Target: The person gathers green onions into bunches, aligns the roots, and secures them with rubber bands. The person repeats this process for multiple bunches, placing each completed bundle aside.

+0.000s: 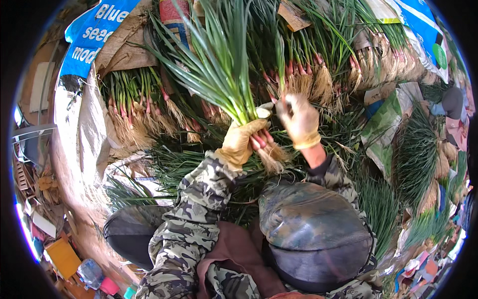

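My left hand point(239, 144), in a yellowish rubber glove, grips a bunch of spring onions point(233, 82). Their green leaves fan upward, while the reddish bulbs and pale roots point(272, 157) stick out below the fist. To its right is my right hand point(300, 119), gloved too and blurred by motion, with its fingers bent. A single spring onion stalk point(282, 76) reaches down to those fingertips; the blur hides whether they pinch it. Beneath both hands lie loose green onion leaves point(201, 160).
Rows of spring onions lie beyond my hands, roots towards me, at left point(129, 112) and right point(325, 80). Printed sacks point(84, 45) flank them. More green bundles point(416, 145) lie at right. My camouflage-covered knee point(310, 216) rises close below my right hand.
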The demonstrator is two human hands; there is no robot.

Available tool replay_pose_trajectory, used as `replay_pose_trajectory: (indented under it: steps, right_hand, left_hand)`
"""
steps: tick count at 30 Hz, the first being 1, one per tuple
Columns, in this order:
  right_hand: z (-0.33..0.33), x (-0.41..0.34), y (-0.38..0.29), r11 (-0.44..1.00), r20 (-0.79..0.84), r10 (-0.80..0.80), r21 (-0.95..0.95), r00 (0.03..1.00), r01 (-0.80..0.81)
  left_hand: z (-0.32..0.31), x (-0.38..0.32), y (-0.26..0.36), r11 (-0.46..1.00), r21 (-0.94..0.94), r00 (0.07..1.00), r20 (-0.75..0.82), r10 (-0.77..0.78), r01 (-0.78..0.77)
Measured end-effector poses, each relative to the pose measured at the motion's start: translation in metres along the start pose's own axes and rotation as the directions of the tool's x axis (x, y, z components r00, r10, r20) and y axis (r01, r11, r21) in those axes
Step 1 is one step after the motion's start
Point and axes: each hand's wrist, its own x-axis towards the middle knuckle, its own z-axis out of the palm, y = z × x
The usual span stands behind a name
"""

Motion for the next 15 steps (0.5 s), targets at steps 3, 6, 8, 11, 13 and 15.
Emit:
replay_pose_trajectory:
  steps: [3,6,8,11,13,15]
  right_hand:
    - [0.011,-0.038,-0.022,0.975,0.065,-0.051,0.219,0.997,0.035]
    - [0.025,-0.045,-0.026,0.909,0.298,0.118,0.352,0.947,-0.224]
    - [0.021,-0.056,0.021,0.821,0.301,0.268,0.426,0.915,-0.380]
    - [0.015,-0.041,0.038,0.401,0.443,0.584,0.571,0.680,-0.716]
    - [0.014,-0.017,0.009,0.583,0.435,0.373,0.578,0.820,-0.572]
    - [0.029,-0.008,-0.034,0.232,0.474,0.248,0.817,0.845,-0.527]
  left_hand:
    - [0.003,0.002,0.001,0.996,0.090,0.998,-0.065,0.011,-0.005]
    - [-0.014,-0.011,-0.002,0.989,0.132,0.983,-0.163,0.084,-0.063]
    - [0.000,-0.006,-0.008,0.990,0.115,0.991,-0.101,0.092,-0.080]
    - [-0.001,-0.011,-0.014,0.978,0.145,0.957,-0.225,0.181,-0.151]
    - [-0.005,-0.013,-0.018,0.980,0.174,0.950,-0.279,0.141,-0.095]
    - [-0.014,-0.013,-0.024,0.956,0.289,0.951,-0.306,0.048,0.044]
